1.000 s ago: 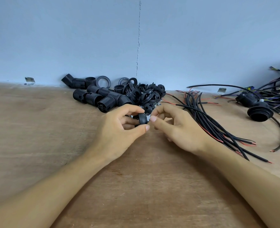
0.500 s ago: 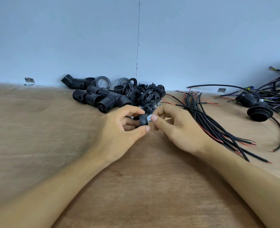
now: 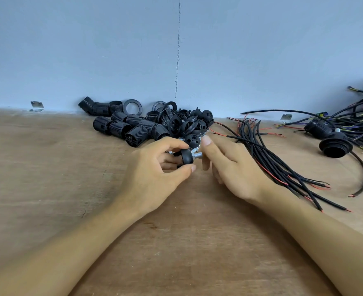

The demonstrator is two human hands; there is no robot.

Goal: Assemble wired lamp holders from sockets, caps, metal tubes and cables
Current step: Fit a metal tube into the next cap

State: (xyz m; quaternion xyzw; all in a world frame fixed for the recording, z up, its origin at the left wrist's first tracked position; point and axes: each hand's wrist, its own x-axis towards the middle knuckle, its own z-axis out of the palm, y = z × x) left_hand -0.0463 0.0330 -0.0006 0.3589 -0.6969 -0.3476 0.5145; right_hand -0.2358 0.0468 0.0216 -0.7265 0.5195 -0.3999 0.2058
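Left hand (image 3: 155, 174) pinches a black cap (image 3: 186, 157) between thumb and forefinger (its metal tube (image 3: 197, 155) sticks out rightward) over the plywood table (image 3: 48, 167), before a blue-grey wall (image 3: 91, 50). Right hand (image 3: 229, 165), relaxed and spread, now sits just off the tube it pinched earlier.

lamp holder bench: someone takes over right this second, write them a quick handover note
Left hand: grips a black cap with a metal tube sticking out of it.
Right hand: open beside the tube, holding nothing visible.
Parts: pile of sockets and caps by the wall; cable bundle right of the hands; wired holders far right.
Done: tube seems fitted into this cap.
Left: thread a cable, add a socket, repeat through the pile.
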